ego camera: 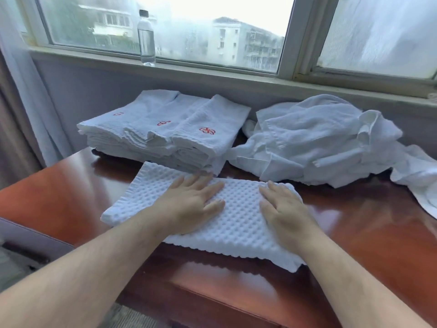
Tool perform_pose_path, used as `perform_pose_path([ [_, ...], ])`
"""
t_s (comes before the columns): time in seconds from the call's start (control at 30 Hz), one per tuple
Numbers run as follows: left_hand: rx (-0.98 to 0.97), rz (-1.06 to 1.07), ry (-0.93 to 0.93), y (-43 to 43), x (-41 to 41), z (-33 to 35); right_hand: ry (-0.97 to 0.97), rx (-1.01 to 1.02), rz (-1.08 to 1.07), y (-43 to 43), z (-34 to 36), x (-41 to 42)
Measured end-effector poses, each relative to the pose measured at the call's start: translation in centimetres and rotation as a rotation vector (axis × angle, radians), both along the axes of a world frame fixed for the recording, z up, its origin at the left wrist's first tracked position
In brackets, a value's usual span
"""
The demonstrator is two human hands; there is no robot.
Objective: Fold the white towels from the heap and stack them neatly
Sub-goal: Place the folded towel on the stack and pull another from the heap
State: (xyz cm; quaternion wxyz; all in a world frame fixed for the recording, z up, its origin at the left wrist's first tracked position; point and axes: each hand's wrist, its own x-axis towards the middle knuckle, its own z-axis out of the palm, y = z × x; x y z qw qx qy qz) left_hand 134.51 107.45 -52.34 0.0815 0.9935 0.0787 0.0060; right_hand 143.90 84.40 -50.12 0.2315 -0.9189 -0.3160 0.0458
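Both grips are released, with nothing clasped in them. The left grip (189, 204) lies palm down with its fingers straight and spread, pressing on the middle of a folded waffle towel (236, 226). The right grip (282, 209) rests flat on the same towel near its right end. Its fingertips lie by the towel's far right corner, and whether they curl over the edge there cannot be told. Both forearms are bare and come in from the near edge.

The waffle towel is a long white band lying flat and aslant on the glossy reddish-brown bench (369, 223). Its left end points away and its right end lies nearer the person.

Just behind it stands the stack of folded towels (165, 138). The top layers overlap one another and show three red embroidered marks. The band's far edge reaches the foot of this stack.

To the right of the stack, close beside it, lies the heap (319, 143) of crumpled white towels, and one loose piece trails off toward the right edge of the bench.

Beyond both piles runs the window sill (212, 72), on which a clear water bottle (146, 39) with a dark cap stands upright against the misted glass. A pale curtain (21, 91) hangs at the far left.
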Motion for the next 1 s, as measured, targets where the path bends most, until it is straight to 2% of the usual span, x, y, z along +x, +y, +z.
perform_pose_path([
  [0.07, 0.002, 0.016, 0.006, -0.4, -0.5, 0.1, 0.028, 0.126, -0.186, -0.6, 0.0, -0.4],
  [0.13, 0.002, 0.031, 0.018, -0.7, -0.9, 0.3, 0.146, 0.230, -0.385, -1.4, 0.4, -0.7],
  [0.23, -0.005, 0.056, 0.033, -1.2, -1.8, 0.4, 0.340, 0.341, -0.511, -2.2, 1.3, -0.6],
  [0.33, -0.028, 0.106, 0.033, -1.8, -2.9, 0.3, 0.520, 0.353, -0.508, -2.9, 2.2, -1.2],
  [0.43, -0.048, 0.175, -0.004, -2.4, -4.1, 0.2, 0.622, 0.288, -0.354, -3.3, 2.5, -2.3],
  [0.57, -0.106, 0.224, -0.033, -2.7, -5.1, 0.5, 0.456, 0.333, -0.160, -2.8, 4.7, -3.4],
  [0.67, -0.227, 0.150, -0.254, -1.9, -5.0, 3.6, 0.254, 0.334, 0.086, -2.2, 9.2, -4.3],
  [0.73, -0.445, 0.000, -0.450, -1.3, -5.0, 6.8, 0.137, 0.319, 0.243, -1.7, 12.5, -4.8],
  [0.83, -0.811, -0.195, -0.477, -0.2, -5.0, 10.3, 0.025, 0.265, 0.425, -0.6, 16.6, -5.3],
  [0.93, -0.951, -0.191, -0.487, 0.9, -4.8, 12.0, -0.079, 0.210, 0.484, 1.2, 19.5, -4.9],
  [1.0, -0.971, -0.144, -0.601, 1.6, -4.5, 12.5, -0.193, 0.333, 0.388, 2.3, 20.2, -4.0],
])
